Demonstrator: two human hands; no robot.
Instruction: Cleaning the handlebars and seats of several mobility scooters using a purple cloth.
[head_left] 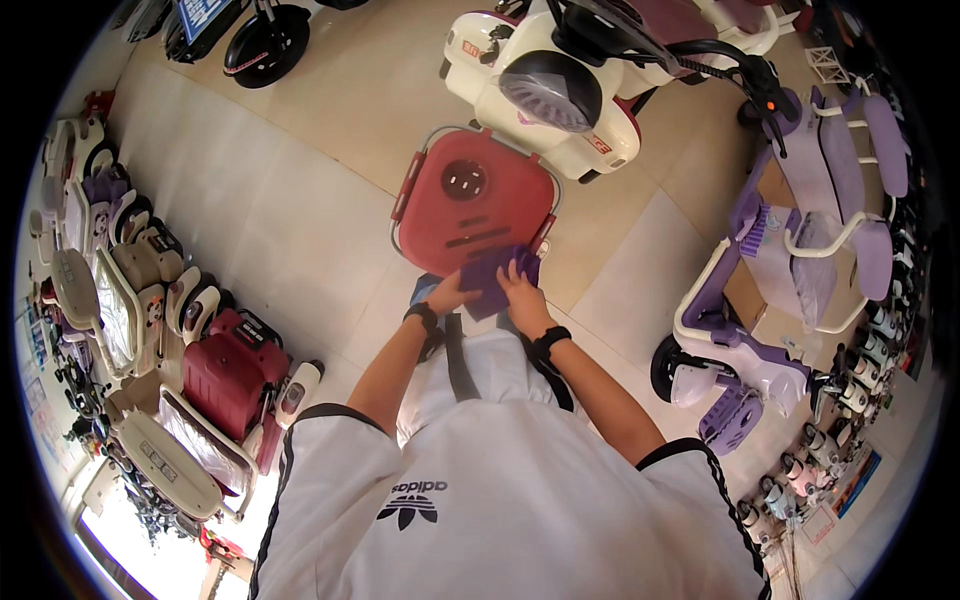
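A dark purple cloth [487, 284] is spread between my two hands. My left hand [447, 294] has its fingers closed on the cloth's left edge. On the right side my right hand [522, 298] grips it, with fingers bent over the fabric. The cloth overlaps the near edge of a red plastic panel with rounded corners [478, 205], which has a round opening and several slots. A grey metal tube frame runs around the panel. Whether the cloth touches the panel, I cannot tell.
Beyond the panel stands a cream electric scooter [545, 95]. A purple and white scooter [770, 300] stands at the right. At the left are a dark red plastic case [235, 385] and several scooters. A black wheel [267, 48] shows at the far left, on the tiled floor [255, 170].
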